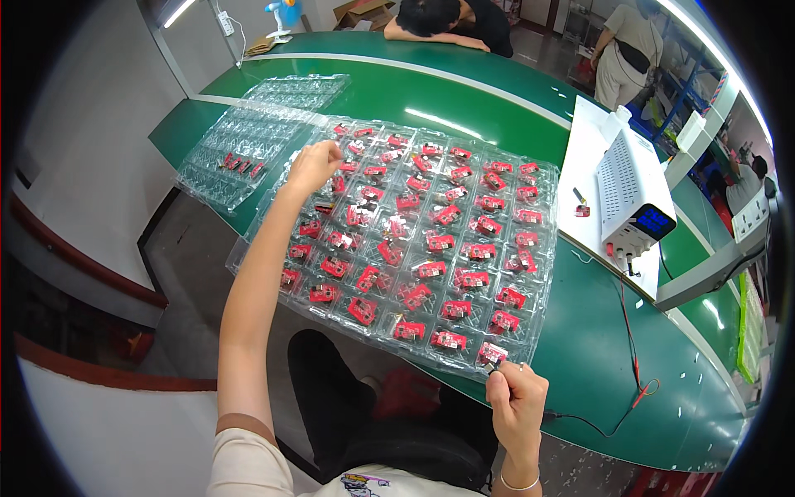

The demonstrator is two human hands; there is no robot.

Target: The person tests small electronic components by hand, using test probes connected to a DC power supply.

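Note:
A clear plastic tray [397, 311] with many pockets lies on the green table, with small red circuit boards such as this board [449, 340] in its pockets. My left hand [313, 168] reaches over the tray's far left part with its fingers curled together; whatever is between the fingertips is hidden. My right hand [518, 399] is at the tray's near right corner, closed on a small cable plug [492, 365]. The plug's tip is right beside the corner red board [493, 353]; whether they touch is unclear. A black cable [584, 418] runs from behind this hand toward red clips.
Left of it lies another clear tray [273, 124] with several red boards. A white power supply [633, 186] with a lit display stands on a white board [573, 153] at right. Red and black leads [636, 364] hang across the table. Across the table, a person [447, 25] leans on folded arms.

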